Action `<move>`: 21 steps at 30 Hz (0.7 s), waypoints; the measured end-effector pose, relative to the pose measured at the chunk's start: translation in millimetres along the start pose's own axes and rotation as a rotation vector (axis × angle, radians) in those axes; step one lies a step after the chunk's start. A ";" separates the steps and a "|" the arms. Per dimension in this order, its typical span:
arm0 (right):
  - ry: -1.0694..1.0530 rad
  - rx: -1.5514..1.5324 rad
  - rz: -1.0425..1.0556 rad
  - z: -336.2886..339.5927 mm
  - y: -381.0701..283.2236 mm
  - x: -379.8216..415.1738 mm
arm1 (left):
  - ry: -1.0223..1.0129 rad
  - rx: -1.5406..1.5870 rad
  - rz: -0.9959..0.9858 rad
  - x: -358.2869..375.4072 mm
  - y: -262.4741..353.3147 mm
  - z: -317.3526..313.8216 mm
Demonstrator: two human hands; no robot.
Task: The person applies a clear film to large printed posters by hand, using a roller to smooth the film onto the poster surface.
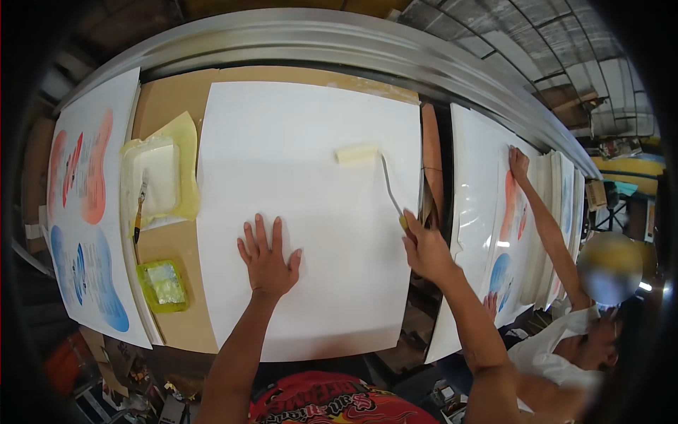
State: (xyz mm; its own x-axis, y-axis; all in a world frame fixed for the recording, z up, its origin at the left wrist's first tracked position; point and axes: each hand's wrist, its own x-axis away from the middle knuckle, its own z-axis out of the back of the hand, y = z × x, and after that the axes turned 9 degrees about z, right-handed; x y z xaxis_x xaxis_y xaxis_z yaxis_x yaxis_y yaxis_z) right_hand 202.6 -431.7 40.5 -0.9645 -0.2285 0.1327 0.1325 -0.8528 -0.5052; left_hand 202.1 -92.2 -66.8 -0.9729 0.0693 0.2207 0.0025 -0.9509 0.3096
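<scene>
A large white sheet point(304, 184) lies flat on a brown board in front of me. My left hand point(269, 261) rests palm down on its lower left part, fingers spread. In my right hand point(428, 249) is the handle of a paint roller point(357, 153), gripped near the sheet's right edge. The pale cream roller head is at the sheet's upper right and appears to touch it. To the left stands a tray of whitish liquid point(157, 173) on yellow paper, with a paintbrush point(140, 205) lying across it.
A yellow-green container point(164, 285) sits below the tray. Printed red and blue sheets point(88, 205) are stacked at far left. On the right, a co-worker point(565, 346) reaches over another printed sheet point(498, 233). Long metal rails point(318, 32) run behind the table.
</scene>
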 end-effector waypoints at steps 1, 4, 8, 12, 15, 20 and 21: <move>0.015 0.029 -0.032 -1.9 -4.0 -18.9 | -0.007 0.009 -0.001 -1.7 0.3 0.4; 0.116 0.018 -0.011 -11.6 -17.7 -95.1 | -0.028 0.012 0.003 -1.2 -0.3 1.0; 0.105 0.036 -0.189 -46.7 -46.3 -67.8 | 0.021 0.061 -0.040 1.1 -5.8 -4.1; -0.087 0.057 -0.363 -73.9 -120.3 83.6 | 0.016 0.113 -0.040 2.6 -11.7 -4.6; -0.153 0.018 -0.531 -67.2 -182.5 142.0 | 0.001 0.116 -0.034 2.4 -13.0 -3.5; 0.067 0.045 -0.536 -97.3 -142.9 95.5 | 0.001 0.115 -0.030 1.5 -11.3 -2.5; 0.123 0.071 -0.550 -92.4 -125.5 58.8 | 0.004 0.113 -0.030 1.6 -11.3 -2.5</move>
State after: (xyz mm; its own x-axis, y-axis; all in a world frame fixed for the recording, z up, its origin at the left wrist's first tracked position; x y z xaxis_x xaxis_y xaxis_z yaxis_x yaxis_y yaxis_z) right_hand 108.1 -294.7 33.0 -0.9148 0.3108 0.2581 -0.3859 -0.8611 -0.3310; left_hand 199.9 -82.0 -72.3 -0.9738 0.0955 0.2065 -0.0003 -0.9082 0.4184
